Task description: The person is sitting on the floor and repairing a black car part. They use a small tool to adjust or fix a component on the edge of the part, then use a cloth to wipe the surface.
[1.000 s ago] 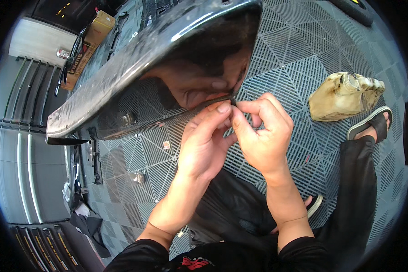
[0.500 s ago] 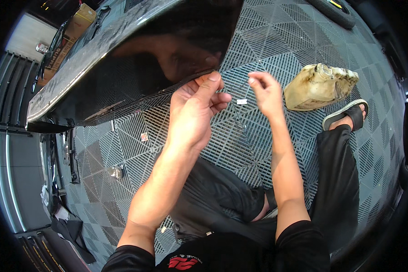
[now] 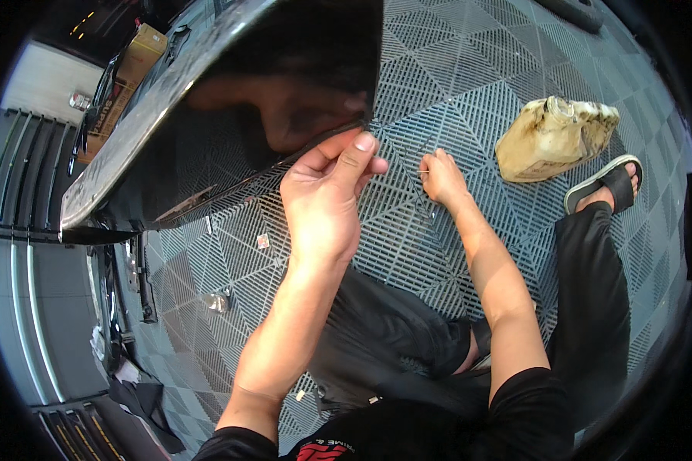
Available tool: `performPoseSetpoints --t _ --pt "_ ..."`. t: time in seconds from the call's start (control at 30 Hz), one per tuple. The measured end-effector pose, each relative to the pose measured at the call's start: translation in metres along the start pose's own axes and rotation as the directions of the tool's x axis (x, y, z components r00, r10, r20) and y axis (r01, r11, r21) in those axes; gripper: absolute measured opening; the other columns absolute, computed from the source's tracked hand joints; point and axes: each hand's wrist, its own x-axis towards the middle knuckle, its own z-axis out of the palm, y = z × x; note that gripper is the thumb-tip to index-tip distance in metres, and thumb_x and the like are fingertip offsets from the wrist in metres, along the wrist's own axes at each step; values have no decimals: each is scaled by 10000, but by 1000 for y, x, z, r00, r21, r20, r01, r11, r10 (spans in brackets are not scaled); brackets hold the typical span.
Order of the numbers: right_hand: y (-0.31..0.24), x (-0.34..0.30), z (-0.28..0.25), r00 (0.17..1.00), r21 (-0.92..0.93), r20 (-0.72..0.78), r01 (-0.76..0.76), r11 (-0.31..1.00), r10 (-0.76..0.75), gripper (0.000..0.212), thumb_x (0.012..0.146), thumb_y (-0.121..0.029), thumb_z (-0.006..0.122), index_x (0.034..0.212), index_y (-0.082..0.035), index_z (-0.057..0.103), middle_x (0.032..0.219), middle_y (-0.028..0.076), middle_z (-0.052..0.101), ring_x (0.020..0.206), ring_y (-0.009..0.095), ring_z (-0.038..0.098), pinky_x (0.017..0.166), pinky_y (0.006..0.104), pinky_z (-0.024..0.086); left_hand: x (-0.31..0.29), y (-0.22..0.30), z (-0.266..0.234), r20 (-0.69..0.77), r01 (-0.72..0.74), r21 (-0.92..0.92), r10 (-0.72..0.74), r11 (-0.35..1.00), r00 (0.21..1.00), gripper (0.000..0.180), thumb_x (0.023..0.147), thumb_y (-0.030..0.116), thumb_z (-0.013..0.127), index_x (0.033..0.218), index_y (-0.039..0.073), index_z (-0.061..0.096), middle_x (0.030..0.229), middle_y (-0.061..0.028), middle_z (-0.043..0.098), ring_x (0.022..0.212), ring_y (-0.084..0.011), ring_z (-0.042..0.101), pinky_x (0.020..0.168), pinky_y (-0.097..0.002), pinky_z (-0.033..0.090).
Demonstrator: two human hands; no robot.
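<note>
A large glossy black panel (image 3: pixel 231 123), seemingly a car body part, slants across the upper left. My left hand (image 3: pixel 323 184) is closed on its lower edge near the right corner, the thumb in front and the fingers partly behind. Further right, my right hand (image 3: pixel 444 178) is low over the floor mat, its fingers pinched together. A small white piece (image 3: pixel 423 171) shows at those fingertips; whether it is gripped or only touched is hard to see. A thin dark thing (image 3: pixel 426 144) appears just above the hand, too small to name.
Grey slatted floor tiles (image 3: pixel 469 115) spread beneath. A stained yellowish jug (image 3: pixel 542 142) stands by my sandalled foot (image 3: pixel 611 188). A small clear plastic item (image 3: pixel 217 301) and a little square scrap (image 3: pixel 263 241) lie at left. Cardboard boxes (image 3: pixel 119 100) and a wall rack with bars (image 3: pixel 23 307) stand beyond.
My right hand has moved down to the small white piece, which lay on the mat before. My left hand keeps its hold on the panel edge. The whole view has shifted slightly.
</note>
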Motion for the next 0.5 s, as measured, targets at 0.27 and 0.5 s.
performPoseSetpoints --t 0.27,0.5 --pt "-71 -4 -60 987 922 -163 151 356 3 133 931 -64 735 1043 9 727 970 27 745 888 102 690 788 279 570 -1 1 2 7 -107 88 107 990 994 193 984 128 731 1098 -25 698 951 -73 730 827 -147 714 808 -293 598" --pt "-142 -33 -130 801 808 -580 589 18 -151 170 912 -7 766 1078 10 728 991 48 735 925 129 692 856 270 566 0 6 5 30 -109 138 106 984 994 191 1006 172 711 1078 -4 693 917 -39 709 796 -116 689 775 -269 584"
